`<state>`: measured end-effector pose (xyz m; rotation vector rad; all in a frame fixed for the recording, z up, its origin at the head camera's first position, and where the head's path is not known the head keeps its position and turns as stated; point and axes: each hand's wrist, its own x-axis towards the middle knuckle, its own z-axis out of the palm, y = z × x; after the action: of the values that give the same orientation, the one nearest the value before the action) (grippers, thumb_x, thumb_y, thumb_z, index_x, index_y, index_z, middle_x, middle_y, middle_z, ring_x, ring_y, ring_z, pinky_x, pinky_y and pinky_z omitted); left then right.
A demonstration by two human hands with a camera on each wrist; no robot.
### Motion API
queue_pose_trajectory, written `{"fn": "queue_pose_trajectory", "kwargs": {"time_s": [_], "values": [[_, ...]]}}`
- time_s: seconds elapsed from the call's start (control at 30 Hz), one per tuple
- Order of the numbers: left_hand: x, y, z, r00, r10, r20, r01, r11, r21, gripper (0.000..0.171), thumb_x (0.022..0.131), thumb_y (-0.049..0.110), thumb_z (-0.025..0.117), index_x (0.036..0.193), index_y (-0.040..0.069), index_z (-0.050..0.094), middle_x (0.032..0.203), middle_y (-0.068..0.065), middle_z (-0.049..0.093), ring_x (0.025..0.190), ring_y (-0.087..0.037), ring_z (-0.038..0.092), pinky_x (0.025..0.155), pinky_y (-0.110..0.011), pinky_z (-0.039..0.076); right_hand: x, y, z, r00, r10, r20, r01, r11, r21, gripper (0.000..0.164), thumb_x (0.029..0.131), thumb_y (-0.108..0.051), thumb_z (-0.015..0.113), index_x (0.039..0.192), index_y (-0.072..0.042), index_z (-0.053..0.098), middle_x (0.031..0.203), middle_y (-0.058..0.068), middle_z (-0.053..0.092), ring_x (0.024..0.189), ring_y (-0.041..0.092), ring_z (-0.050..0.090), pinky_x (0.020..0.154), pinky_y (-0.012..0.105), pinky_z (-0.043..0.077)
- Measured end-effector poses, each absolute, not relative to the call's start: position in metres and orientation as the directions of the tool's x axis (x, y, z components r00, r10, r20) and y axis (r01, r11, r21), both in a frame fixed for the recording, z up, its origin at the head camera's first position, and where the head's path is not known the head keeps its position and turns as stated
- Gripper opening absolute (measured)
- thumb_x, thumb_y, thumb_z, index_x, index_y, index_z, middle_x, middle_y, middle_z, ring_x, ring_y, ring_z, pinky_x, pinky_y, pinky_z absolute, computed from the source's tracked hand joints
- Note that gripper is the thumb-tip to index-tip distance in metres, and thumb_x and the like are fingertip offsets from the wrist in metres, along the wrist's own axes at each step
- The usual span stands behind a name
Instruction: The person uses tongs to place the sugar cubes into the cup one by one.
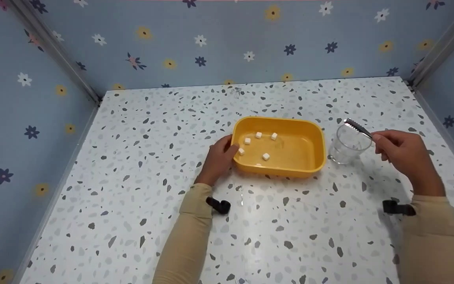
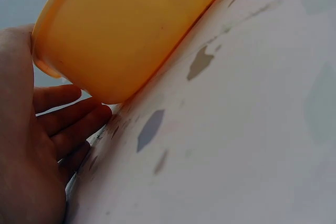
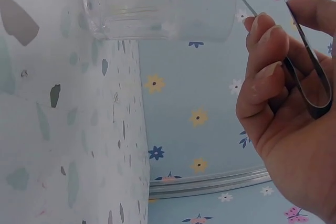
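A yellow plastic tub (image 1: 290,172) stands on the table, with several small white cubes (image 1: 266,156) on its floor, mostly toward the left. At its left end my left hand (image 1: 218,159) holds the rim, thumb over the edge. The left wrist view shows the other fingers (image 2: 79,124) beneath the tub's rim, against its outer wall. My right hand (image 1: 402,152) grips a pair of metal tongs (image 1: 359,128) between thumb and fingers. The tongs' serrated tips are over the mouth of a clear drinking glass (image 1: 343,152), which stands just right of the tub.
Flower-patterned blue panels rise at the back (image 1: 227,43), left and right of the speckled white table (image 1: 132,157). A black wrist camera mount (image 1: 219,206) sits on the left sleeve, and another (image 1: 398,208) on the right.
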<state>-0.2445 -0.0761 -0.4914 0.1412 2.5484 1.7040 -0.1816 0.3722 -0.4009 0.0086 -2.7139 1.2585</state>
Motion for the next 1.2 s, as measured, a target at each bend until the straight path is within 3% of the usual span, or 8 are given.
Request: {"fn": "queue_pose_trajectory", "kwargs": {"time_s": [0.63, 0.93, 1.2], "values": [[-0.243, -0.075, -0.490, -0.992, 0.121, -0.036, 0.016, 0.399, 0.917, 0.052, 0.099, 0.035, 0.053, 0.147, 0.013, 0.051, 0.143, -0.001, 0.055, 0.129, -0.013, 0.050, 0.111, -0.032, 0.037, -0.177, 0.351, -0.400, -0.991, -0.051, 0.128, -0.128, 0.683, -0.719, 0.032, 0.102, -0.031, 0.058, 0.111, -0.003, 0.072, 0.078, 0.011, 0.061, 0.065, 0.017, 0.057, 0.053, 0.025, 0.045], [-0.244, -0.076, -0.491, -0.991, 0.132, -0.003, 0.054, 0.424, 0.904, 0.050, 0.100, 0.033, 0.051, 0.145, 0.011, 0.053, 0.139, -0.001, 0.058, 0.119, -0.013, 0.055, 0.106, -0.031, 0.042, -0.180, 0.339, -0.401, -0.992, -0.079, 0.100, -0.128, 0.676, -0.726, 0.034, 0.102, -0.033, 0.058, 0.113, -0.004, 0.072, 0.080, 0.011, 0.062, 0.066, 0.018, 0.056, 0.051, 0.028, 0.043], [-0.246, -0.077, -0.493, -0.993, 0.120, -0.011, 0.041, 0.420, 0.907, 0.053, 0.100, 0.035, 0.051, 0.147, 0.011, 0.051, 0.143, -0.002, 0.056, 0.127, -0.013, 0.052, 0.110, -0.032, 0.038, -0.183, 0.326, -0.400, -0.990, -0.096, 0.099, -0.138, 0.693, -0.708, 0.035, 0.101, -0.038, 0.060, 0.109, -0.007, 0.073, 0.077, 0.009, 0.061, 0.066, 0.022, 0.054, 0.052, 0.028, 0.043]]}}
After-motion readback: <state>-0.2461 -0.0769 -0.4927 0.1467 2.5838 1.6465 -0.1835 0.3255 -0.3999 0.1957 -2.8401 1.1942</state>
